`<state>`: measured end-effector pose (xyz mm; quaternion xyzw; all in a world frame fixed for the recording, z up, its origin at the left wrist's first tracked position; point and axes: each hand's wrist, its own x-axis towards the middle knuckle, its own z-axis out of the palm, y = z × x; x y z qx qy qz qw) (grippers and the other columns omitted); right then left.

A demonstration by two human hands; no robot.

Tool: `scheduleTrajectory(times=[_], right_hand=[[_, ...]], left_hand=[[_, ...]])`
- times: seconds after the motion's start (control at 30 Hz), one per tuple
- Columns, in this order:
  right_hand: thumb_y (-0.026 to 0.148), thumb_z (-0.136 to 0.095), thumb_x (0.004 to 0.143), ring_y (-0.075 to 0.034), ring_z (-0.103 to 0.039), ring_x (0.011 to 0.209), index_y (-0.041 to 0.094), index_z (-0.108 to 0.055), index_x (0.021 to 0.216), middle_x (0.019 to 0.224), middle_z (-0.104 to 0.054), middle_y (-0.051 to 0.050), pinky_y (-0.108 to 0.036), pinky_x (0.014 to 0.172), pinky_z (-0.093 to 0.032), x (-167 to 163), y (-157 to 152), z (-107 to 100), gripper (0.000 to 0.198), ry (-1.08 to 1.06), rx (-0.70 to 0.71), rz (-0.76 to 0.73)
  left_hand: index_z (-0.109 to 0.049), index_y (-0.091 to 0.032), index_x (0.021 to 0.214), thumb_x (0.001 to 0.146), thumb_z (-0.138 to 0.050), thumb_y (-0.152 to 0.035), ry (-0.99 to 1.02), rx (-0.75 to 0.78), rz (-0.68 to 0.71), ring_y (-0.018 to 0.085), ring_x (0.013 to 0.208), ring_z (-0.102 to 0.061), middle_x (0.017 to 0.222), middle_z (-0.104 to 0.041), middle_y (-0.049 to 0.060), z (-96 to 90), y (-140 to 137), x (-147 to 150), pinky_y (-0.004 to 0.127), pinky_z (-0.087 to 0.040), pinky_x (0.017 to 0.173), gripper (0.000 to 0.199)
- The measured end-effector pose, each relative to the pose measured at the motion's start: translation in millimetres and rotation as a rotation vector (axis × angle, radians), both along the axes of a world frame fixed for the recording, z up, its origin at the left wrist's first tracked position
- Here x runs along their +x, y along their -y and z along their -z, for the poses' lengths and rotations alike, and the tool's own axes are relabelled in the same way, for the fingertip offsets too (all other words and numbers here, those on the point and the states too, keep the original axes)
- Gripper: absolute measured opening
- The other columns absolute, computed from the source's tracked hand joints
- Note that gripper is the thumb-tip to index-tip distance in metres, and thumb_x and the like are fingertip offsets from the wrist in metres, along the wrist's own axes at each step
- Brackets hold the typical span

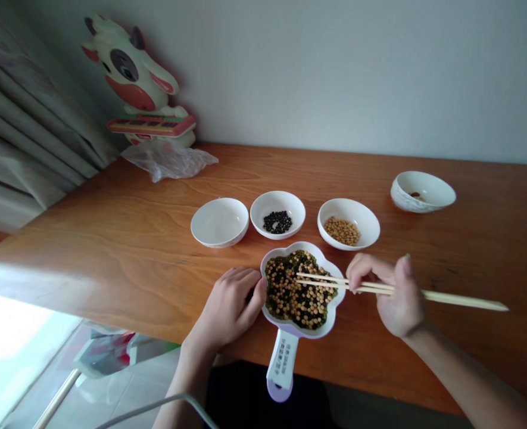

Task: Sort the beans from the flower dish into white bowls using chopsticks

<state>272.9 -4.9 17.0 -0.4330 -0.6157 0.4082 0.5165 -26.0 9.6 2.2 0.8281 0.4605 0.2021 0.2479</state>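
A flower-shaped white and lilac pan with a short handle stands at the table's front edge. Inside lies a mix of yellow soybeans, black beans and smaller green beans. My left hand rests on the table at the pan's left side, fingers curled and thumb against its rim. Between the fingers of my right hand is a pair of wooden chopsticks. Their tips are over the beans in the pan; whether they pinch a bean is too small to tell.
Behind the pan stand a bare white bowl, a bowl of black beans and a bowl of soybeans. Another bowl with a few brown bits sits farther right. A cow toy and crumpled plastic bag are back left.
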Motion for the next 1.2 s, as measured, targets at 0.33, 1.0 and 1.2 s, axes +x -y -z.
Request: scheduleTrajectory(times=[0.33, 1.0, 1.2], right_hand=[[0.057, -0.018, 0.111, -0.018, -0.063, 0.071, 0.024, -0.069, 0.082, 0.077, -0.068, -0.003, -0.034, 0.067, -0.045, -5.0, 1.9, 9.2, 0.067, 0.192, 0.038, -0.049], [0.044, -0.024, 0.113, -0.020, -0.065, 0.073, 0.023, -0.070, 0.083, 0.079, -0.069, -0.004, -0.036, 0.068, -0.047, -6.1, 0.9, 13.7, 0.059, 0.138, 0.102, -0.050], [0.045, -0.026, 0.112, -0.021, -0.065, 0.073, 0.025, -0.072, 0.081, 0.076, -0.069, -0.005, -0.038, 0.069, -0.047, -3.7, 1.5, 11.8, 0.060, 0.114, 0.152, -0.047]], left_hand=[[-0.045, -0.021, 0.076, 0.111, -0.037, -0.032, -0.002, -0.001, 0.001, 0.018, 0.073, -0.054, 0.076, -0.058, 0.002, -1.6, 0.5, 0.1, 0.033, -0.041, 0.076, 0.037], [-0.042, -0.021, 0.077, 0.112, -0.037, -0.032, 0.011, -0.017, 0.002, 0.017, 0.074, -0.051, 0.077, -0.056, 0.001, -1.9, 0.5, 0.2, 0.033, -0.038, 0.076, 0.037], [-0.042, -0.021, 0.078, 0.112, -0.036, -0.033, 0.006, -0.024, 0.001, 0.018, 0.074, -0.051, 0.077, -0.055, 0.001, -2.1, 0.5, 0.3, 0.033, -0.038, 0.076, 0.037]])
